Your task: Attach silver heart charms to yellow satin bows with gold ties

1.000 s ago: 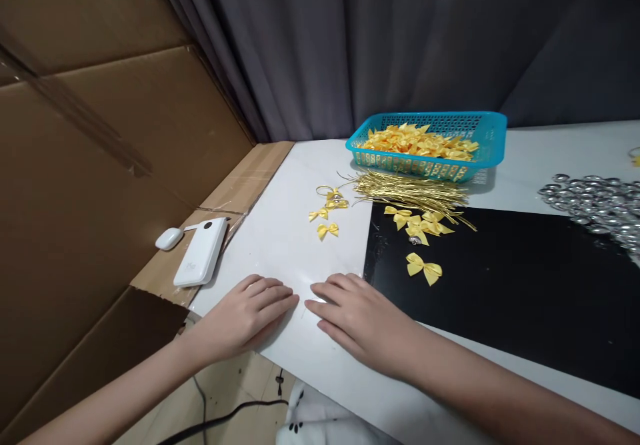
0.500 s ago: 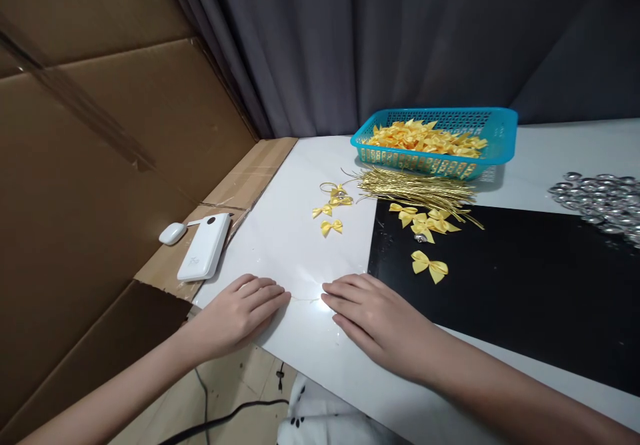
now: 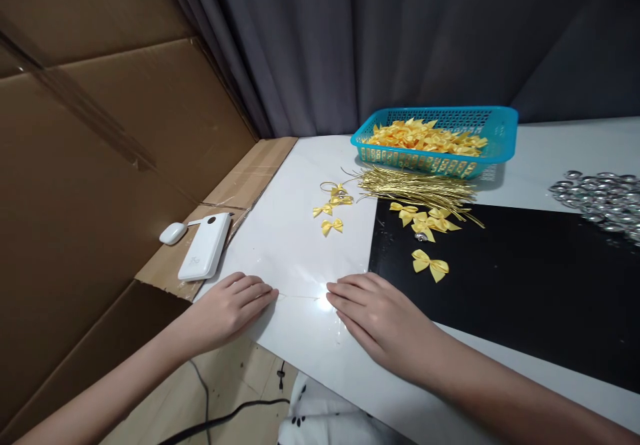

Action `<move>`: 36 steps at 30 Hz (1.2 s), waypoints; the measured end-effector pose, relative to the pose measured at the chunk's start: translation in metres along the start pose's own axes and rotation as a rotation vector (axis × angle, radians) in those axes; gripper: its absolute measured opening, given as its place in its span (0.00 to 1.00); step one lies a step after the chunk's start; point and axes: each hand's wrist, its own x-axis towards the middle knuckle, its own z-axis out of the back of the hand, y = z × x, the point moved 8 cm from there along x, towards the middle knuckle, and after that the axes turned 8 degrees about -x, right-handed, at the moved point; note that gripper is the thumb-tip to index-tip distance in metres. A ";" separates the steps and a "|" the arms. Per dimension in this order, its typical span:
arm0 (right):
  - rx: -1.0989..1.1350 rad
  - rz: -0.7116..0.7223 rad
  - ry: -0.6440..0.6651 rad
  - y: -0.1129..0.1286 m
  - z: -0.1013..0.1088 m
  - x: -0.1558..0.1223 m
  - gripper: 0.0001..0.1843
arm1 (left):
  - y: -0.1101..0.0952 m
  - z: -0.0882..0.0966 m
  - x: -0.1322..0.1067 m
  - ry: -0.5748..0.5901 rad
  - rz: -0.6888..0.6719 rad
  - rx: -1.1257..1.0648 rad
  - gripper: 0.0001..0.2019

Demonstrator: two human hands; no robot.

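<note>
A thin pale thread [image 3: 299,296] stretches over the white table top between my two hands, lost in bright glare at its right end. My left hand [image 3: 233,308] is palm down at the table's front edge, fingers closed together with the tips on the thread's left end. At the other end my right hand [image 3: 373,315] has its fingers pressed together; the thumbs and exact grips are hidden. Beyond them lie several yellow ribbon bows [image 3: 333,226], one near a small gold loop [image 3: 328,186]. More yellow bows [image 3: 431,266] rest on a black mat [image 3: 520,285], one cluster with a silver bead [image 3: 421,237].
A bundle of gold cords [image 3: 417,187] lies before a blue basket [image 3: 503,140] of yellow bows. Silver beads [image 3: 603,198] are heaped at right. A white power bank [image 3: 205,248] and a white case [image 3: 173,234] sit on cardboard [image 3: 240,195] at left.
My left hand has slid left, and my right hand slightly right. The gap between them has widened, showing more of the thread.
</note>
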 end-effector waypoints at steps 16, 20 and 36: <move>-0.059 -0.048 -0.093 -0.003 0.003 -0.005 0.12 | 0.010 -0.005 -0.008 -0.006 -0.007 0.071 0.13; 0.012 -0.109 -0.115 -0.009 0.006 -0.005 0.11 | 0.011 -0.005 -0.008 -0.005 -0.005 0.090 0.14; 0.114 -0.159 0.091 -0.011 0.000 -0.004 0.14 | 0.011 -0.005 -0.004 0.003 -0.013 0.104 0.13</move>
